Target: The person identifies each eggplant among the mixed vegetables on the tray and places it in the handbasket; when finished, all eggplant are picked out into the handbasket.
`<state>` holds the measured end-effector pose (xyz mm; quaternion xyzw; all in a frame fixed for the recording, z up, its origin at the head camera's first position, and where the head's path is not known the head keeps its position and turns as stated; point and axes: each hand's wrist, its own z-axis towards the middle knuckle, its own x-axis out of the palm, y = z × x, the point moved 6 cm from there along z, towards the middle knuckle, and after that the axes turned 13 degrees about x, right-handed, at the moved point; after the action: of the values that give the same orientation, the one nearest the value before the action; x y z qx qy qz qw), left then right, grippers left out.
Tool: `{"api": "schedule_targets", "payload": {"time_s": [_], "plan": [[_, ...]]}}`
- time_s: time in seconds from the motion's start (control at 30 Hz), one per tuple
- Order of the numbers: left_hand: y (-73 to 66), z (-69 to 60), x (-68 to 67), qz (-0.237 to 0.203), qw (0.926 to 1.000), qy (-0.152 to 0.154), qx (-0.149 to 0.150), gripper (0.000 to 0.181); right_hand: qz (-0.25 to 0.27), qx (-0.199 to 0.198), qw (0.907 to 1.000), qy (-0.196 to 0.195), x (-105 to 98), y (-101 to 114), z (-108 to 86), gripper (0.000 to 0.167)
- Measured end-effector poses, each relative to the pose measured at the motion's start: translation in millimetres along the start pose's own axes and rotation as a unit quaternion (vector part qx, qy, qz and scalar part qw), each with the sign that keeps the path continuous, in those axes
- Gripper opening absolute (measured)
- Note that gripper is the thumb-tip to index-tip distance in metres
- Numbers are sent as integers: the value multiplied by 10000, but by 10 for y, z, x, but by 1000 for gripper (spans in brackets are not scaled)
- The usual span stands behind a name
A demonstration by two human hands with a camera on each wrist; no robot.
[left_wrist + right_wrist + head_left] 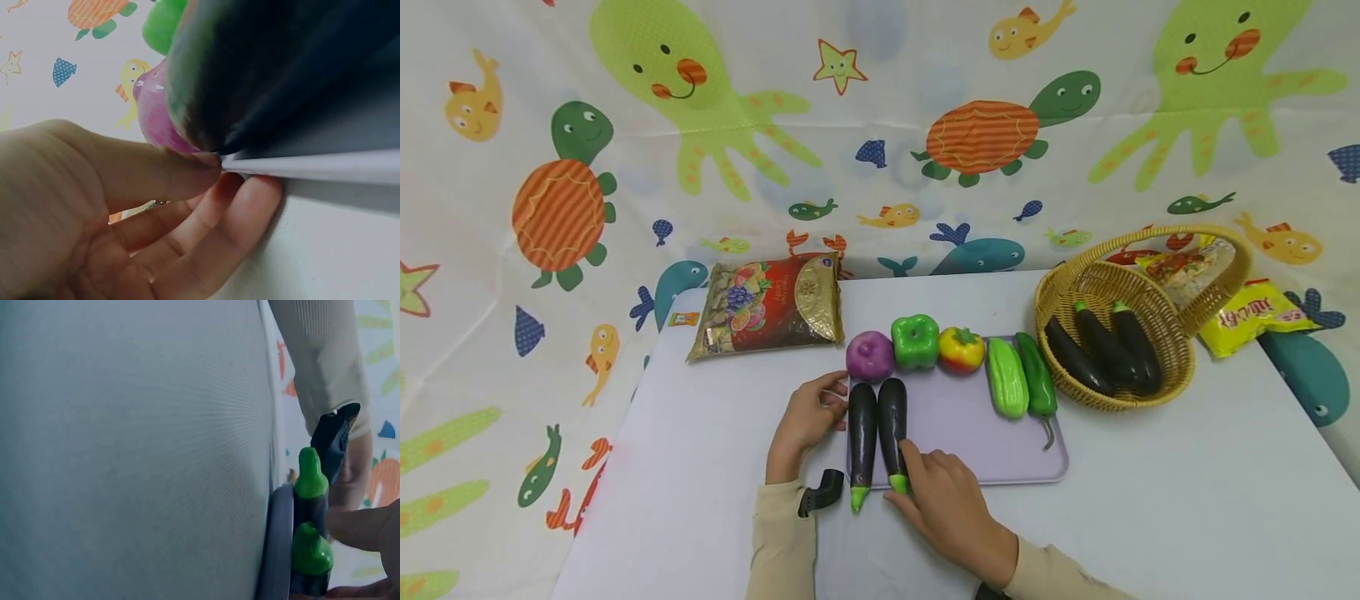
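In the head view my left hand (807, 417) is at the left edge of a lilac tray (958, 446). The left wrist view shows its thumb (169, 172) and curled fingers pinching the tray's rim (312, 167). Two dark eggplants (862, 433) lie side by side at the tray's left, green stems toward me. My right hand (951, 508) holds the stem end of the right-hand eggplant (892, 417), thumb and fingers on either side. In the right wrist view both green stems (311, 553) show beside the thumb.
Along the tray's far side are a purple onion (870, 356), a green bell pepper (915, 342) and a red-yellow tomato-like vegetable (962, 350). A pale green cucumber-like vegetable (1007, 377) and a green chili (1036, 375) lie right. Beyond stand a wicker basket (1112, 402) with eggplants, snack bags (1255, 317) and a candy bag (767, 304).
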<state>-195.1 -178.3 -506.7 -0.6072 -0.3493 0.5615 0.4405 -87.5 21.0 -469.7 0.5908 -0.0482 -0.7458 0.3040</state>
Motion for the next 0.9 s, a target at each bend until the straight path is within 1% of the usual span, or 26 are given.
{"api": "schedule_targets", "payload": {"time_s": [0.07,0.13,0.2,0.3,0.47,0.57,0.67,0.8,0.9], "plan": [[0,3,-3,-18,10000,2,-7,59,32,29,9999,-96,-9,2,14,56],[1,6,-4,-37,10000,1,-17,59,79,117,9998,-107,-17,-5,25,53],[-1,5,-5,-44,10000,3,-20,60,147,265,9995,-20,-21,-24,32,50],[-1,2,-6,-71,10000,-5,-40,60,286,628,9973,248,-39,-81,32,48],[-11,-4,-12,-64,10000,-30,-36,60,547,1335,9877,609,-124,-240,-3,46],[-19,-3,-14,-38,10000,-47,-23,60,753,1595,9817,712,-192,-347,-26,42],[-18,5,-8,-60,10000,-30,-27,60,946,1650,9794,672,-257,-442,-50,40],[-10,4,-3,-51,10000,-8,-36,60,1108,1587,9803,382,-328,-556,-79,41],[-5,4,4,-46,10000,8,-41,60,1294,1658,9774,200,-356,-650,-92,43]]}}
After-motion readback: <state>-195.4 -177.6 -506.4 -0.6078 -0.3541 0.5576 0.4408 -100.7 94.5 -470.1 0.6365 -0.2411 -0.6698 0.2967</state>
